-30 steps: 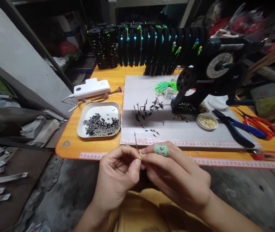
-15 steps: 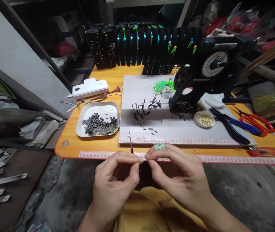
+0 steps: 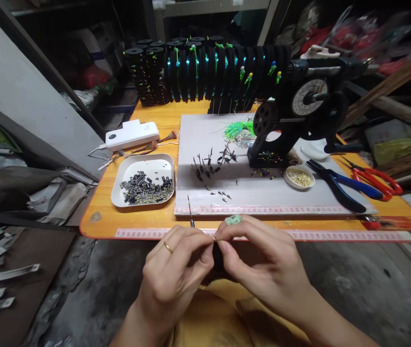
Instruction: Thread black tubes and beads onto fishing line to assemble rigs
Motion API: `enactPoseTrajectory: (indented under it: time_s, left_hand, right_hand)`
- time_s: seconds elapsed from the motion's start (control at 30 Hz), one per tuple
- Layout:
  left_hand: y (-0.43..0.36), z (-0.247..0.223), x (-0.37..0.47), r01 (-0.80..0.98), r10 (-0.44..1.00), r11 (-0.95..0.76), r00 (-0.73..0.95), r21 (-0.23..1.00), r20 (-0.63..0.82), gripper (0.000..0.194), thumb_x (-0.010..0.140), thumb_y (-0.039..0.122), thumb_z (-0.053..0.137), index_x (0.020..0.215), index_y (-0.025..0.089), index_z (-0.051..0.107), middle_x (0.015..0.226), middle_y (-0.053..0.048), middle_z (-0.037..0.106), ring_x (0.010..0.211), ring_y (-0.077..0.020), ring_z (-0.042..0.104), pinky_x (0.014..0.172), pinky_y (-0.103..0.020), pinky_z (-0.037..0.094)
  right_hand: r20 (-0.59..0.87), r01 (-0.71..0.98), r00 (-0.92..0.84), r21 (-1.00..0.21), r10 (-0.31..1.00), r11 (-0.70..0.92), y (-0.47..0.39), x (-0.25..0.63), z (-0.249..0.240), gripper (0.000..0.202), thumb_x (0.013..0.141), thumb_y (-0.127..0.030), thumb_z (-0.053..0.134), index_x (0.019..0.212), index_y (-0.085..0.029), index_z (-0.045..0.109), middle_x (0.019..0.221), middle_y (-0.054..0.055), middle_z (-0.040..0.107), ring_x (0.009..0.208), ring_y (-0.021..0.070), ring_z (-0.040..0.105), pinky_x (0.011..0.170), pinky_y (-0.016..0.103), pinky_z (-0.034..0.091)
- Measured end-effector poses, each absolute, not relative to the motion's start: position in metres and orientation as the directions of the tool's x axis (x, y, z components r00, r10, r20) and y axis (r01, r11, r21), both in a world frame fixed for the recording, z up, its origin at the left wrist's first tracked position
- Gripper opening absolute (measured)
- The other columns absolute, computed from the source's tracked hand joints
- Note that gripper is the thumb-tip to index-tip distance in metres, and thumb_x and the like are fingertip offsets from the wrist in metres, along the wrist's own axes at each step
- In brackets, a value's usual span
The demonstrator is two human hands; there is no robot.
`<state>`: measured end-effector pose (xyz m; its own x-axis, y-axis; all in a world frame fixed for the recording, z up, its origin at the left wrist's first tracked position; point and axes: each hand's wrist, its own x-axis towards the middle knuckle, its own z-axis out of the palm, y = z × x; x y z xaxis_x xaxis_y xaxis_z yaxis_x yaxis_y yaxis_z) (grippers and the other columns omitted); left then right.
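My left hand (image 3: 178, 267) is closed in a pinch, with a gold ring on one finger. My right hand (image 3: 265, 255) pinches too, and a green wrap (image 3: 233, 220) circles its index finger. The fingertips of both hands meet just off the table's front edge. Whatever lies between them is too small to make out. Just beyond my left fingers rises a small black cylinder with a thin stem (image 3: 191, 219); I cannot tell whether it rests on the table or is held. Similar stemmed black pieces (image 3: 205, 166) stand on the grey board (image 3: 191, 135), near several tiny loose pieces (image 3: 223, 194).
A white tray (image 3: 116, 185) of small dark parts sits left of the board. To the right are a dish of gold beads (image 3: 299, 178), blue-handled pliers (image 3: 338, 185) and red-handled pliers (image 3: 375, 178). A black machine with spools (image 3: 227, 72) fills the back. Measuring tape (image 3: 136, 233) lines the front edge.
My fingertips have come together from slightly apart. My left hand has turned, bringing its ring into view. The stemmed black cylinder now leans left. The whole view has shifted slightly.
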<state>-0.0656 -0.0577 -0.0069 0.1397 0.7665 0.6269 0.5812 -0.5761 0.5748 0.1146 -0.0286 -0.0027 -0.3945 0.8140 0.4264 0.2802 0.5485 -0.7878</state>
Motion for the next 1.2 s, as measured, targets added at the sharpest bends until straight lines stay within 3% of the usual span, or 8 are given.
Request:
enactPoseTrajectory:
  time_s: [0.33,0.63,0.97,1.2]
  left_hand:
    - [-0.064,-0.023,-0.058,0.417,0.795,-0.474,-0.176,0.776,0.580,0.020,0.081,0.003,0.071,0.088,0.021,0.069,0.078,0.000,0.072,0.070,-0.0140,0.069,0.067,-0.024,0.058]
    - [-0.064,-0.027,-0.053,0.260,0.785,-0.514,-0.241,0.817,0.570,0.013,0.084,0.009,0.073,0.088,0.021,0.069,0.081,-0.001,0.064,0.075,-0.0133,0.063,0.068,-0.021,0.055]
    - [-0.065,-0.023,-0.051,0.240,0.786,-0.516,-0.249,0.823,0.565,0.011,0.088,0.013,0.071,0.082,0.020,0.065,0.079,0.000,0.060,0.072,-0.0109,0.062,0.068,-0.019,0.056]
    - [-0.064,-0.022,-0.052,0.224,0.800,-0.507,-0.238,0.832,0.551,0.011,0.084,0.010,0.073,0.082,0.019,0.067,0.079,0.000,0.061,0.070,-0.0106,0.063,0.065,-0.017,0.057]
  right_hand:
    - [0.185,0.111,-0.417,-0.961,0.890,0.252,-0.029,0.106,0.001,0.010,0.095,-0.020,0.060,0.087,-0.019,0.066,0.081,0.002,0.067,0.072,0.0131,0.063,0.067,0.024,0.052]
    - [-0.023,-0.164,-0.497,-0.979,0.867,-0.120,-0.030,0.097,0.006,0.014,0.095,-0.028,0.062,0.085,-0.018,0.063,0.083,0.002,0.062,0.071,0.0123,0.061,0.066,0.025,0.055]
    - [-0.035,-0.224,-0.514,-0.959,0.857,-0.174,-0.032,0.098,0.004,0.011,0.094,-0.025,0.065,0.087,-0.018,0.067,0.086,0.003,0.066,0.074,0.0112,0.063,0.069,0.022,0.057]
    - [-0.061,-0.255,-0.568,-0.935,0.820,-0.246,-0.030,0.101,0.003,0.019,0.098,-0.034,0.061,0.093,-0.017,0.069,0.081,0.002,0.066,0.073,0.0098,0.064,0.071,0.021,0.056]
